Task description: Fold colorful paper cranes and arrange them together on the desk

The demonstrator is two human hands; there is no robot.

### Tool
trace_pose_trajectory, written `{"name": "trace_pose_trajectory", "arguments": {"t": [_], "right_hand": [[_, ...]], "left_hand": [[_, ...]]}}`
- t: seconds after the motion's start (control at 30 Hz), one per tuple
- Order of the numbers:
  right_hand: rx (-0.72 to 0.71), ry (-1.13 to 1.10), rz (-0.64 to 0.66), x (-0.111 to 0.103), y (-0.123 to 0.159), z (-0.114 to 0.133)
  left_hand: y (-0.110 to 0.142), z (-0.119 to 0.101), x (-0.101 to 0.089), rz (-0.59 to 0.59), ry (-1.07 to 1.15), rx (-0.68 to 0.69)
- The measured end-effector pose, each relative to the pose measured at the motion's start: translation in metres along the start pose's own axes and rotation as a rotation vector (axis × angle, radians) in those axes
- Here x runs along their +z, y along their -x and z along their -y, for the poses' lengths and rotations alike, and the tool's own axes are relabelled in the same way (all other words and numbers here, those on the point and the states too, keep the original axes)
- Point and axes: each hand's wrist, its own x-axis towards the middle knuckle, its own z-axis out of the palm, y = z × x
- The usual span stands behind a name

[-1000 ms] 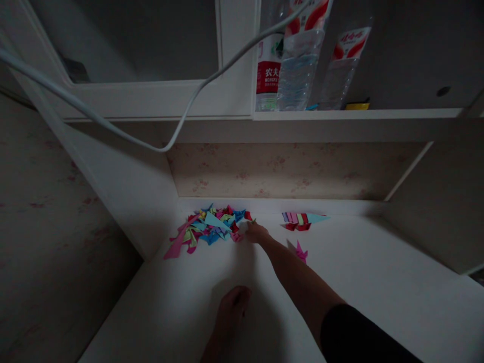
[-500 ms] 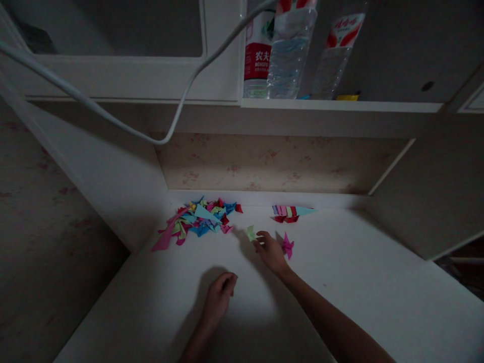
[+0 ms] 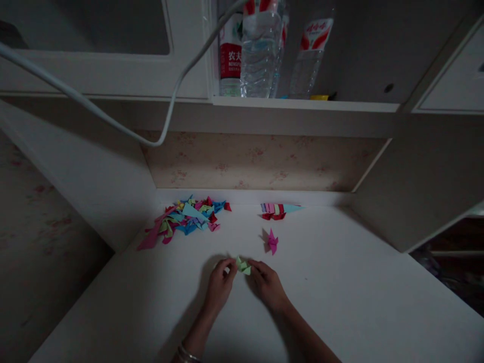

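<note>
Both of my hands meet at the middle of a white desk. Between them is a small folded light-green paper piece. My left hand pinches its left side and my right hand pinches its right side, fingers curled. A folded pink paper piece lies just beyond my right hand. A heap of coloured folded paper pieces lies at the back left. A short row of folded pieces sits at the back centre.
A shelf above the desk carries three plastic water bottles. A white cable hangs across the upper left. White side panels close the desk on the left and right.
My right hand drew back from the heap with the green piece towards me. My left hand rose to meet it, and both now grip the piece.
</note>
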Motion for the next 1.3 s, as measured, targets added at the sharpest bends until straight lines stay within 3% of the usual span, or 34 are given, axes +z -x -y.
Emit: {"name": "trace_pose_trajectory", "arguments": {"t": [0.23, 0.7, 1.3], "right_hand": [[0.073, 0.020, -0.014, 0.002, 0.008, -0.010], [0.089, -0.103, -0.095, 0.000, 0.008, -0.013], [0.106, -0.155, -0.100, 0.000, 0.009, -0.011]], "left_hand": [[0.006, 0.008, -0.005, 0.084, -0.110, 0.136], [0.008, 0.014, -0.005, 0.206, -0.218, 0.114], [0.007, 0.014, -0.005, 0.143, -0.217, 0.194]]}}
